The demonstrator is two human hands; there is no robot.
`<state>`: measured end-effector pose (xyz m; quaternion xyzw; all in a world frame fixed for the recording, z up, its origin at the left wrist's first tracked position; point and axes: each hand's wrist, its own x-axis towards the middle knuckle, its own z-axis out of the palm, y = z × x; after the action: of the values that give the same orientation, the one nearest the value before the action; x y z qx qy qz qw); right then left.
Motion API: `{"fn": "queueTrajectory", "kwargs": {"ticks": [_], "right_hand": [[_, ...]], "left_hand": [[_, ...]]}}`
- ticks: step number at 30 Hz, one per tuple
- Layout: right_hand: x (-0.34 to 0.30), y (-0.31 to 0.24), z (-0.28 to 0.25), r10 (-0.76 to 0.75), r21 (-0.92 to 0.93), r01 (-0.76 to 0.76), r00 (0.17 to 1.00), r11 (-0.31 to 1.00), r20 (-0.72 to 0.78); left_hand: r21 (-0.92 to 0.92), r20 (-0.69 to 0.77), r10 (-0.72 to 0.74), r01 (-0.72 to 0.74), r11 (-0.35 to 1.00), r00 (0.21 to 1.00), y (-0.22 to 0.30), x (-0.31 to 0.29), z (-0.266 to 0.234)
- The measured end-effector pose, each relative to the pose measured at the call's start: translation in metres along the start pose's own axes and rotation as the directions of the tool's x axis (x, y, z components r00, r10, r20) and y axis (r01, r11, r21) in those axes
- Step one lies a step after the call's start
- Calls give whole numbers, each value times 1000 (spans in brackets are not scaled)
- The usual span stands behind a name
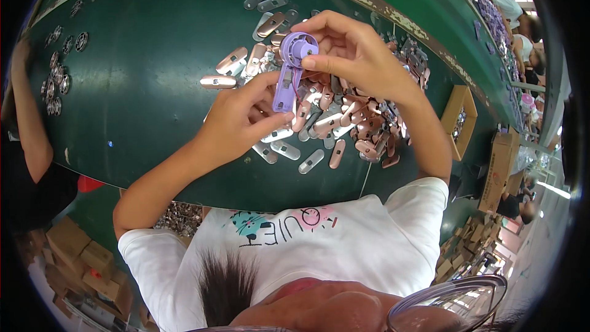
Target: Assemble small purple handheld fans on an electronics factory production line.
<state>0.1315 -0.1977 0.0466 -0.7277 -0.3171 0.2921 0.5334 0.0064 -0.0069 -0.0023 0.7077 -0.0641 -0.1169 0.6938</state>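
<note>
Above the green worktable [153,104], both my hands hold a purple plastic fan housing [284,93] with a round end and a long open handle. My left hand [236,114] is closed around the handle's lower part, thumb along its near end. The fingers and thumb of my right hand [350,52] grip the rim of the round end, which has a hub-like part inside. A thin wire runs along the handle. Beneath and around the housing lies a loose heap of oval metal plates [336,154], silver and rose-coloured, each with a small opening.
At the left, several small round spoked parts [81,41] lie near another person's arm [34,123]. An open cardboard box [456,124] stands beyond the heap's right side. A raised, worn ledge [393,15] runs along the table's far side. Cartons [92,258] are stacked at lower left.
</note>
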Motion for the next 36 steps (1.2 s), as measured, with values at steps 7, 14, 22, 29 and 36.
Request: {"fn": "queueTrajectory", "kwargs": {"ticks": [7,14,22,29,36], "right_hand": [[112,16,-140,254,-139,-291,938,947,-235],[173,163,-305,-454,-808,-491,668,326,-590],[17,14,14,-480,-706,486,846,515,232],[1,29,38,-431,-755,396,887,523,167],[-2,36,51,-464,-851,388,863,354,200]], "left_hand": [[130,-178,93,-71,989,980,5,0,-4],[660,-157,399,-205,723,904,2,21,-18],[864,-56,377,-144,482,924,-4,11,-19],[868,-75,421,-149,474,904,-4,12,-21],[926,-121,382,-34,375,916,-5,4,-16]]}}
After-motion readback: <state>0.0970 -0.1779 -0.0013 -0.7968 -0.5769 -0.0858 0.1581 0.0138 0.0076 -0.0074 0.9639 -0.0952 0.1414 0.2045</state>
